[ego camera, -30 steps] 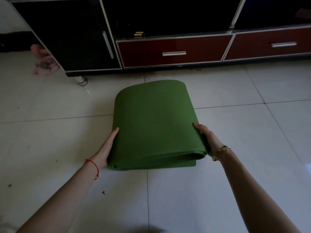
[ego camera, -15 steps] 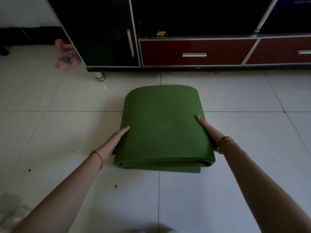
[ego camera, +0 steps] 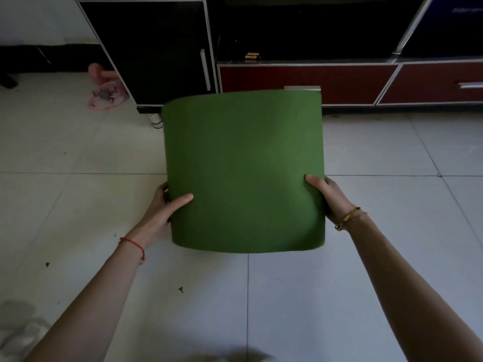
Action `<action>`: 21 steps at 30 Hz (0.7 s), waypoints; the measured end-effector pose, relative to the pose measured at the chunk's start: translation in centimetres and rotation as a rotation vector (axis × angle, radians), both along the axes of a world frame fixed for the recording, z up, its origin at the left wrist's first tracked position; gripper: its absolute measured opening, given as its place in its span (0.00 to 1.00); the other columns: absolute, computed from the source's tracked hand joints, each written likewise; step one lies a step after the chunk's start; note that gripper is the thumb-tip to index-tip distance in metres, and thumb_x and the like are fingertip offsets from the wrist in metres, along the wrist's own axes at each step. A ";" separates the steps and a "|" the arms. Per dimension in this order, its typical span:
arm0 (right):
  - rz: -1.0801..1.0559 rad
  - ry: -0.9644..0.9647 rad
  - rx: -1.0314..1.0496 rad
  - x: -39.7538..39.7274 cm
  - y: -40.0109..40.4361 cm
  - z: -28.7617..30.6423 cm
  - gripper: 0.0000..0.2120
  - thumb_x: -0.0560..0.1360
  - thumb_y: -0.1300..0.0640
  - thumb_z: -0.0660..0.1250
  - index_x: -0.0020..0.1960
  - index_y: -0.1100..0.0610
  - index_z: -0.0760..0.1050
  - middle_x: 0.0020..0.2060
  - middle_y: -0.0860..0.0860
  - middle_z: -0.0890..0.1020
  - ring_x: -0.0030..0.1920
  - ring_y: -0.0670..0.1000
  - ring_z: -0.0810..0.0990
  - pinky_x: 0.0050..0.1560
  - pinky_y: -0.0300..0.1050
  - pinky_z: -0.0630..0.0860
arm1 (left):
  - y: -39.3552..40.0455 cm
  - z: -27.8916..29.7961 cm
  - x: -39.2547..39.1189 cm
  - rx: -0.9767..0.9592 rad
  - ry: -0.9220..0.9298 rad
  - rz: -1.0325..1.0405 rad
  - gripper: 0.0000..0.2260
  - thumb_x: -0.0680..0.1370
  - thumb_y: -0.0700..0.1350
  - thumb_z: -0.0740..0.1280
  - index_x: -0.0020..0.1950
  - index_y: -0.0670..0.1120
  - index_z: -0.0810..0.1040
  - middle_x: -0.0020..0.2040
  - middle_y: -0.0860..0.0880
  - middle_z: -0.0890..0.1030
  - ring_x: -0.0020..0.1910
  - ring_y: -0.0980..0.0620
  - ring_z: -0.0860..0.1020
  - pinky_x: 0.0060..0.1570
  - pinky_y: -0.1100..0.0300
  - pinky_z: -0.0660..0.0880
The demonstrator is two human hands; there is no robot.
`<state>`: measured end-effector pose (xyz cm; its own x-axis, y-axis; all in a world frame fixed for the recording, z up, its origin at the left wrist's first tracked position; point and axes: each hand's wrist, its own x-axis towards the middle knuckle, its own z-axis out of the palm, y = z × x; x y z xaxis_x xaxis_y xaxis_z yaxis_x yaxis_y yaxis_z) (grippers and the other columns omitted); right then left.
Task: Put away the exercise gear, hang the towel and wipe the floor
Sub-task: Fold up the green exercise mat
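Observation:
A folded green exercise mat (ego camera: pixel 244 168) fills the middle of the view, lifted off the white tiled floor (ego camera: pixel 366 257) and held in front of me. My left hand (ego camera: pixel 163 210) grips its left edge, thumb across the top face. My right hand (ego camera: pixel 330 198) grips the right edge the same way, fingers hidden underneath. The mat's far edge covers part of a red drawer front (ego camera: pixel 300 79). A pale cloth (ego camera: pixel 18 333) lies at the bottom left corner of the floor; I cannot tell whether it is the towel.
A low cabinet stands ahead, with a black door (ego camera: pixel 156 48), red drawers and a metal foot (ego camera: pixel 156 121). A pink sandal (ego camera: pixel 107 94) lies on the floor left of the cabinet. Small dark specks of dirt (ego camera: pixel 180 289) dot the tiles near my left arm.
Both hands closed on the mat's sides and raised it from the floor toward me. It now looks larger and overlaps the cabinet front.

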<state>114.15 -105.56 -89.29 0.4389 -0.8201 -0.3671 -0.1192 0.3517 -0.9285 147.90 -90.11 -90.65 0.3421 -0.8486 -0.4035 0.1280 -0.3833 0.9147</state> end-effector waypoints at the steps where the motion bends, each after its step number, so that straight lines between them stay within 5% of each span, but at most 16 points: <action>1: 0.033 -0.037 -0.035 0.0 -0.3 0.6 0.52 0.50 0.34 0.78 0.67 0.58 0.67 0.58 0.54 0.80 0.54 0.53 0.82 0.48 0.44 0.80 | 0.1 0.2 0.5 -0.038 0.012 0.010 0.60 0.50 0.63 0.82 0.76 0.51 0.59 0.64 0.54 0.75 0.63 0.53 0.74 0.65 0.51 0.71; 9: 0.318 -0.012 -0.097 0.2 -0.1 0.4 0.59 0.52 0.35 0.79 0.73 0.59 0.59 0.66 0.56 0.74 0.64 0.55 0.75 0.64 0.54 0.73 | 1.7 -0.2 1.1 -0.097 0.051 -0.043 0.60 0.52 0.61 0.83 0.78 0.54 0.56 0.70 0.56 0.71 0.70 0.54 0.69 0.74 0.49 0.63; 21: 0.436 -0.044 -0.001 -1.5 0.9 0.5 0.52 0.54 0.37 0.79 0.69 0.56 0.62 0.61 0.47 0.79 0.62 0.49 0.77 0.56 0.41 0.76 | 2.3 -0.2 1.6 -0.083 0.003 -0.156 0.50 0.57 0.60 0.82 0.73 0.61 0.58 0.72 0.57 0.69 0.72 0.56 0.66 0.74 0.49 0.61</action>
<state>112.66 -104.63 -88.83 0.7591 -0.5551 -0.3400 -0.2170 0.2766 -0.9361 149.55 -87.85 -90.82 0.2026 -0.9217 -0.3307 0.0755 -0.3220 0.9437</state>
